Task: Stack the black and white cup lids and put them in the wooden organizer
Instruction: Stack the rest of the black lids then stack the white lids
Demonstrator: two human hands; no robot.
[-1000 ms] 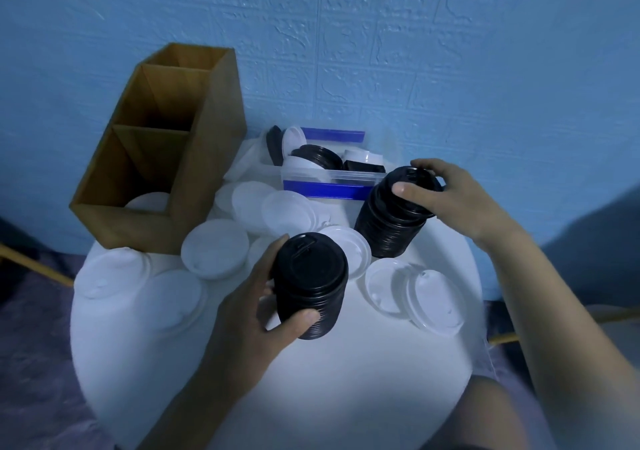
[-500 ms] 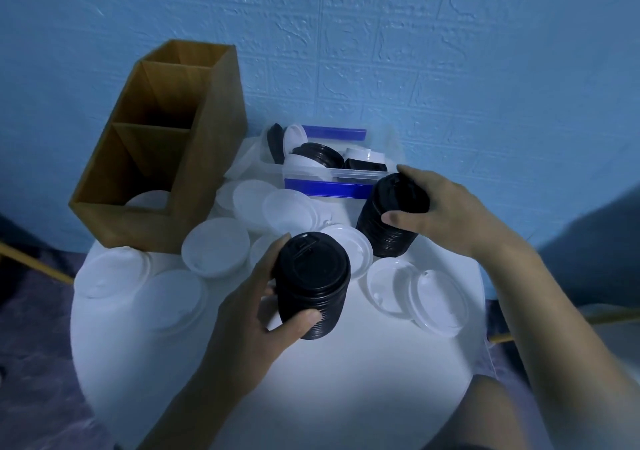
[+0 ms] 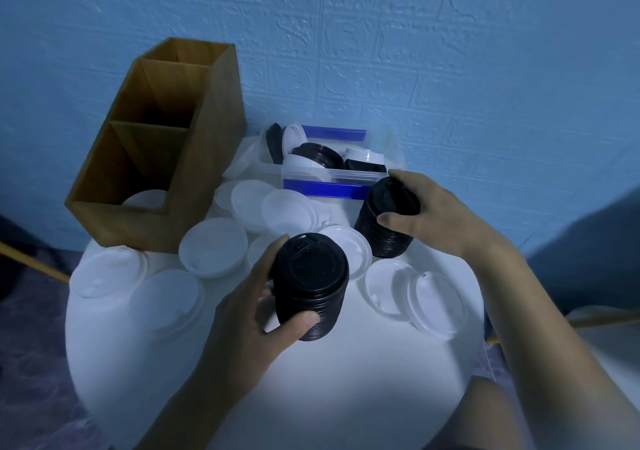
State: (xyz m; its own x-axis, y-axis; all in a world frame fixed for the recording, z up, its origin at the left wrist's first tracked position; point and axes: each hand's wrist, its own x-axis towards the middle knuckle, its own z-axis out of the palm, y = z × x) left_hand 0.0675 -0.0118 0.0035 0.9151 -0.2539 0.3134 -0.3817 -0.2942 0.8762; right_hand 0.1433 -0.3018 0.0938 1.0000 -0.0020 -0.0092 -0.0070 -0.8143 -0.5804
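Left hand [image 3: 249,314] is wrapped round the near black stack [image 3: 310,286]: thumb across the front low down, fingers round the back. That's a full side grip, prob. so the nested lids stay lined up and move as one column. Right hand [image 3: 426,214] is curled over the far black stack [image 3: 384,227], thumb on the near side, fingers over the top rim. It reads as a hold from above, pressing the lids together. Both stacks are upright and seem to rest on the white table [image 3: 311,397], near each other but apart. My guess is two part-stacks about to be merged or carried off, can't tell which.

Loose white lids [image 3: 213,247] lie flat, several overlapping, between the stacks & the wooden organizer [image 3: 194,179]. Two more white lids [image 3: 415,290] overlap just right of the near stack. None are stacked tall, so the white half looks barely begun.

Containers: the organizer sits back left w/ three compartments. The front one holds a white lid [image 3: 145,197]; the middle & back ones are dark, contents unclear. The clear plastic box [image 3: 332,175] w/ blue trim, just behind the far stack, has mixed black & white lids, some on edge.
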